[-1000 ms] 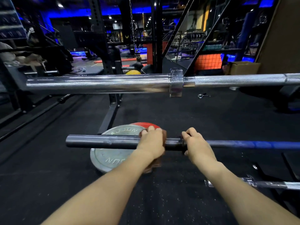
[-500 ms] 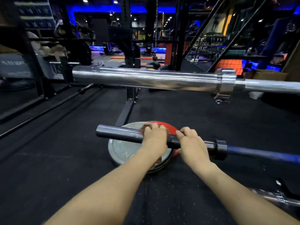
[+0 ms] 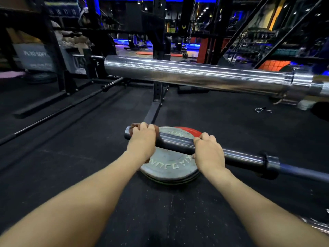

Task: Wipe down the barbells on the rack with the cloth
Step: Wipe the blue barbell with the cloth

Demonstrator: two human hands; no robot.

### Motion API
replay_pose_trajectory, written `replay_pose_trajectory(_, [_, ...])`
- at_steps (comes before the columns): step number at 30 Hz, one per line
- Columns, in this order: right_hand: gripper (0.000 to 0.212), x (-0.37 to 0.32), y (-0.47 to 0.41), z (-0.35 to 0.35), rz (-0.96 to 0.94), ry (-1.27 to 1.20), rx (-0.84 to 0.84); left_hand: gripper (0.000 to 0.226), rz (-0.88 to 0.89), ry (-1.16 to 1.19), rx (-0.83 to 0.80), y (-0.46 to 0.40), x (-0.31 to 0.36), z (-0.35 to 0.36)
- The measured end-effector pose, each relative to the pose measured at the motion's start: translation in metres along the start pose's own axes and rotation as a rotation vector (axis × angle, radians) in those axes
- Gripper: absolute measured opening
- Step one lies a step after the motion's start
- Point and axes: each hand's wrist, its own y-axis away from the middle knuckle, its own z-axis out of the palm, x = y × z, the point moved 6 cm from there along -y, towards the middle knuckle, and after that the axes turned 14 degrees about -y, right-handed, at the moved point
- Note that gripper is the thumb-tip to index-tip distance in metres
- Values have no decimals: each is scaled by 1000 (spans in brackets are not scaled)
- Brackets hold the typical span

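Observation:
A dark barbell [image 3: 178,142] runs from centre to the right edge, its sleeve end pointing left. My left hand [image 3: 142,141] wraps a brown cloth [image 3: 133,126] around the sleeve close to its left tip. My right hand [image 3: 208,151] grips the same sleeve further right, short of the black collar [image 3: 270,164]. A thicker chrome barbell sleeve [image 3: 187,73] lies higher and farther away, reaching to the right edge.
Grey and red weight plates [image 3: 170,166] are stacked on the black rubber floor under the dark bar. A black rack upright [image 3: 158,90] stands behind. A thin bar [image 3: 58,113] lies on the floor at left, and a spring clip [image 3: 260,110] at right.
My left hand slid the cloth leftward along the sleeve to near its tip. My right hand also shifted left on the sleeve, away from the collar. The view turned left.

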Motion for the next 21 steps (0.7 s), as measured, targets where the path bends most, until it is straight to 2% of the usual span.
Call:
replay_pose_trajectory(3, [21, -4, -3, 1, 13, 42, 32, 64, 87, -41, 76, 14, 30, -4])
replay_pose_trajectory(5, [21, -5, -3, 4, 13, 76, 75, 60, 178, 0, 123, 21, 52, -3])
replay_pose_trajectory(9, [21, -5, -2, 8, -18, 150, 117, 58, 173, 96, 134, 15, 44, 5])
replay_pose_trajectory(15, [28, -6, 0, 10, -54, 248, 113, 64, 2, 134, 92, 2, -16, 18])
replay_pose_trajectory(19, [35, -10, -5, 11, -45, 250, 76, 59, -162, 170, 79, 3, -40, 21])
replay_pose_trajectory(21, [39, -11, -5, 12, -27, 237, 57, 52, -208, 181, 125, 6, -38, 18])
